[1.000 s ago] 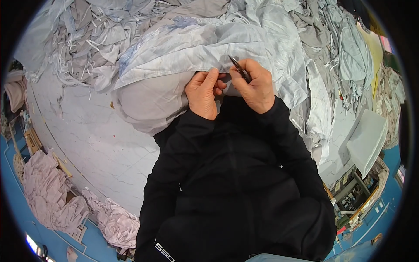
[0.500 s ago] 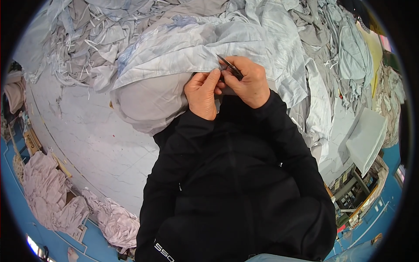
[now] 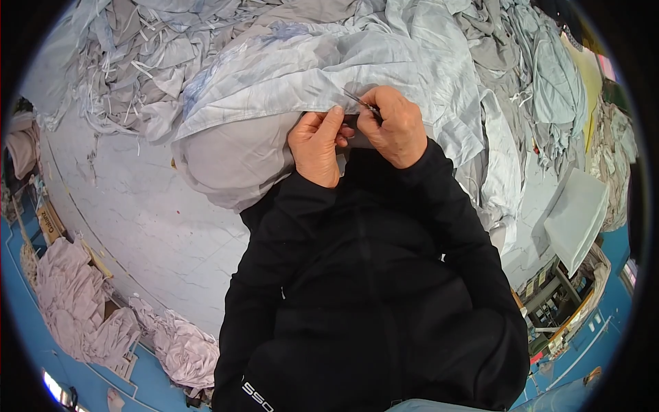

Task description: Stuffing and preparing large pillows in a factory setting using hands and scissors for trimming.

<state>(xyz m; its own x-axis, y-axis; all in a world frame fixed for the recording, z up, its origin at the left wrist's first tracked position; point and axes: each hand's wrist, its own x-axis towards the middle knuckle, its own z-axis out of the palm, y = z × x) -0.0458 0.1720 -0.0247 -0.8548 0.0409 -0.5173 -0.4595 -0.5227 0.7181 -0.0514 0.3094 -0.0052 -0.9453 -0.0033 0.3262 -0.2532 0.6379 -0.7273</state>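
Observation:
Pale blue-white patterned fabric lies across the table, its hemmed edge turned over a grey layer. At that edge my left hand pinches the fabric between thumb and fingers. Just to its right, my right hand is closed around small dark thread snips. Their thin pointed blades stick out up and to the left, over the pale fabric. Most of the snips' body is hidden in my fingers.
Grey and pale blue cloth with loose white ties is heaped along the far side. The marbled white tabletop shows at left. A whitish bin stands at right; pinkish cloth piles up at lower left, beyond the table edge.
My right hand has shifted slightly right, away from the left hand, and the snips have turned a little. The left hand keeps its pinch nearly in place.

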